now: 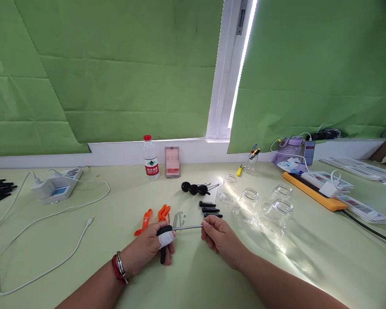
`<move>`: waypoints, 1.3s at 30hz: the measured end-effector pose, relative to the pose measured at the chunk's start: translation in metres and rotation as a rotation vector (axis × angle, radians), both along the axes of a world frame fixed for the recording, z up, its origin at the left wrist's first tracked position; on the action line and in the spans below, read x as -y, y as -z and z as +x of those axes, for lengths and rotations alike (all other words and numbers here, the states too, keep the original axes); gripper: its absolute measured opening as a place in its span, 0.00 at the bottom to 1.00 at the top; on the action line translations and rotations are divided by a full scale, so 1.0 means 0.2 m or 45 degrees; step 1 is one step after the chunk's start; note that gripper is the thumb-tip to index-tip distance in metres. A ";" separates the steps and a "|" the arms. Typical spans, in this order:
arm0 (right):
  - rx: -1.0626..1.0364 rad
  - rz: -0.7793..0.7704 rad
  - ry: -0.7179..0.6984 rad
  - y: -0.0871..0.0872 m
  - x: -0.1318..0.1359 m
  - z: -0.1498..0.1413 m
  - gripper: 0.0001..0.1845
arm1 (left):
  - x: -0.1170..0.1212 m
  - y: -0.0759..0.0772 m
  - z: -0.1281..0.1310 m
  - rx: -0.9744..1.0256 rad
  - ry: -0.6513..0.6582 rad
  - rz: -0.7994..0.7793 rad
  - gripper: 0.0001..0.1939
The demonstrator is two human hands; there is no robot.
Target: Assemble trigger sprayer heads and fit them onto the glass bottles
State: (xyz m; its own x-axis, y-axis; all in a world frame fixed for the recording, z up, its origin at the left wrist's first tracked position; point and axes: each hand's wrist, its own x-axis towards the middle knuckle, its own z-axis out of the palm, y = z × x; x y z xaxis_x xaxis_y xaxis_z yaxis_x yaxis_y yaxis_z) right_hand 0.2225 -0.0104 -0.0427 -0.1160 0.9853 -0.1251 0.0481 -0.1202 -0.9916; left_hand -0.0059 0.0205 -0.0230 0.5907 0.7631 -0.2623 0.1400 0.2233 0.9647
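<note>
The bottle [151, 157] bears a red label [152, 170] reading "农夫山泉". Print on the white packs [363, 208] is too small to read.

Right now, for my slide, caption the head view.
Left hand on a black handle, right hand on its rod.

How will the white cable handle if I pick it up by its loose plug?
Probably floppy: the cable lies in slack curves. It looks thin, so likely light for its length. The plug should be stiff, being short and straight.
</note>
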 end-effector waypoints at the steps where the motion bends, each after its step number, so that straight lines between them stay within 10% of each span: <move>1: 0.001 0.005 -0.008 0.00 0.00 0.00 0.18 | 0.00 0.00 0.00 -0.003 -0.004 -0.002 0.12; 39: 0.010 -0.093 -0.083 -0.03 0.01 -0.01 0.22 | 0.03 -0.02 -0.01 -0.102 0.049 0.226 0.09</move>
